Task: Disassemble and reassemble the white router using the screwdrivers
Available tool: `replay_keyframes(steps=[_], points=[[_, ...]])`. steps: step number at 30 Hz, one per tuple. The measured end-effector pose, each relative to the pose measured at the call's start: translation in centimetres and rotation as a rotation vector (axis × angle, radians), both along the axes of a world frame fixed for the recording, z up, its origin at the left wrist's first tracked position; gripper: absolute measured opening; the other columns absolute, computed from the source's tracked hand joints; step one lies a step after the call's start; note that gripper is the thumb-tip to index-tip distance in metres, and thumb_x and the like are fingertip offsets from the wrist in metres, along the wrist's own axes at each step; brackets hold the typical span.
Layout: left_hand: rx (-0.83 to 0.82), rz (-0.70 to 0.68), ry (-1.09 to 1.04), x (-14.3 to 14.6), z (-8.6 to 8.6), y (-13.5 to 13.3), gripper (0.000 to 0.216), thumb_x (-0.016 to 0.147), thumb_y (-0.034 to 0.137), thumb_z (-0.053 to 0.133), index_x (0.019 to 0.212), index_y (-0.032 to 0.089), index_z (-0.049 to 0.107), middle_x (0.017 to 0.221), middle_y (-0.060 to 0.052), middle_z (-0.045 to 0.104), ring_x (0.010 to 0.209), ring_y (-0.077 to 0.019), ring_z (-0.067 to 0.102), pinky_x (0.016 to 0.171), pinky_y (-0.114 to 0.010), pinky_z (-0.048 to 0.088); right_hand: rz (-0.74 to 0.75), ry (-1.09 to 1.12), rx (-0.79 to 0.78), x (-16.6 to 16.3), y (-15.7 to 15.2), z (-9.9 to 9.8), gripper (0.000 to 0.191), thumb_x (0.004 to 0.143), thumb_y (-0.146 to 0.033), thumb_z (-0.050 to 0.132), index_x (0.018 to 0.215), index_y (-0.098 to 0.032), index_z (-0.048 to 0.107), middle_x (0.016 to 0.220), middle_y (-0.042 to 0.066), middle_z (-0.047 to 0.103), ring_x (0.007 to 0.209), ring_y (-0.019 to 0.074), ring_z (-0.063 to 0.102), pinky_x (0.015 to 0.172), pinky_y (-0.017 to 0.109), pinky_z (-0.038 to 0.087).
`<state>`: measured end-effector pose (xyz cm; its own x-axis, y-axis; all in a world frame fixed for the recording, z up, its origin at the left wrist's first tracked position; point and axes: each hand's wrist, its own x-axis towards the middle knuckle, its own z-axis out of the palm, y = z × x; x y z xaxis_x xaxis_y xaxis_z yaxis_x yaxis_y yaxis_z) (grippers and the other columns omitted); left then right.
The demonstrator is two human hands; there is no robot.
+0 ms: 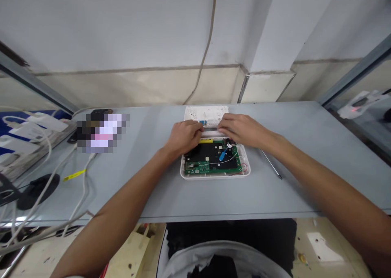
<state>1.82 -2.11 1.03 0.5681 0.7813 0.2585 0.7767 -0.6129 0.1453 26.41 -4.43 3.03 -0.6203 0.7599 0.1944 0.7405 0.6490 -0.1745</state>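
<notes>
okay, the head camera's looking down on the desk (284,188), and here's the picture. the left hand (184,137) is curled in over the near edge of a white plastic cover (206,114), fingers (195,127) bunched up against a small blue plug (202,123) set in it. the right hand (242,130) reaches in from the other side, stretched out fairly flat, fingertips (221,126) on that same edge, just beside the plug. both hands are on the cover, but i cannot tell from here if either is truly gripping it. the cover lies just behind an open white plastic case (214,177), and that case holds a green circuit board (201,166). on the board, a blue connector (222,155) trails a thin white cable (229,160), with a yellow strip (207,140) near the top. a slim screwdriver (271,164) sits right of the case, under the right forearm. way over left, white power adapters (45,122), loose white cables (61,180) and a black oval object (38,191), and next to them a pixelated blur (102,133) hides whatever's there.
</notes>
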Motion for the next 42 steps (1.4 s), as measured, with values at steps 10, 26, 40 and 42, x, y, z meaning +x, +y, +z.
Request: replay_keyframes(steps=[10, 26, 40, 42], points=[[-0.063, -0.162, -0.162, 0.3, -0.7, 0.7, 0.037, 0.101, 0.048, 0.054, 0.11, 0.019, 0.076, 0.105, -0.009, 0.079, 0.093, -0.0262, 0.071, 0.082, -0.037, 0.049, -0.156, 0.024, -0.079, -1.9, -1.2, -3.0, 0.043, 0.11, -0.047, 0.043, 0.125, -0.012, 0.064, 0.12, 0.018, 0.068, 0.121, 0.0343, 0.06, 0.102, 0.048, 0.05], [-0.297, -0.128, -0.741, 0.5, -0.9, 0.1, 0.031, 0.099, 0.048, 0.059, 0.085, 0.02, 0.062, 0.082, -0.003, 0.062, 0.079, -0.0198, 0.057, 0.074, -0.034, 0.046, -0.218, 0.57, -0.242, -1.2, -1.7, -4.0, 0.084, 0.093, -0.043, 0.075, 0.162, -0.023, 0.031, 0.107, 0.007, 0.075, 0.099, 0.0292, 0.069, 0.09, 0.046, 0.053], [-0.681, 0.349, -1.947, -0.1, 1.2, 1.2, 0.047, 0.076, 0.031, 0.059, 0.057, 0.021, 0.017, 0.049, 0.005, 0.022, 0.042, -0.0075, 0.026, 0.043, -0.023, 0.029, -0.312, 1.203, -0.28, -2.6, -2.5, -3.8, 0.03, 0.093, -0.042, 0.061, 0.075, -0.025, 0.044, 0.074, -0.002, 0.049, 0.071, 0.0177, 0.048, 0.071, 0.033, 0.043], [-0.714, 0.365, -1.974, -0.5, 1.3, 1.2, 0.051, 0.08, 0.032, 0.057, 0.06, 0.021, 0.012, 0.049, 0.006, 0.019, 0.04, -0.0071, 0.024, 0.041, -0.023, 0.026, -0.315, 1.365, -0.29, -2.2, -2.0, -3.6, 0.035, 0.088, -0.043, 0.06, 0.07, -0.025, 0.036, 0.07, -0.002, 0.039, 0.069, 0.0174, 0.045, 0.069, 0.033, 0.044]])
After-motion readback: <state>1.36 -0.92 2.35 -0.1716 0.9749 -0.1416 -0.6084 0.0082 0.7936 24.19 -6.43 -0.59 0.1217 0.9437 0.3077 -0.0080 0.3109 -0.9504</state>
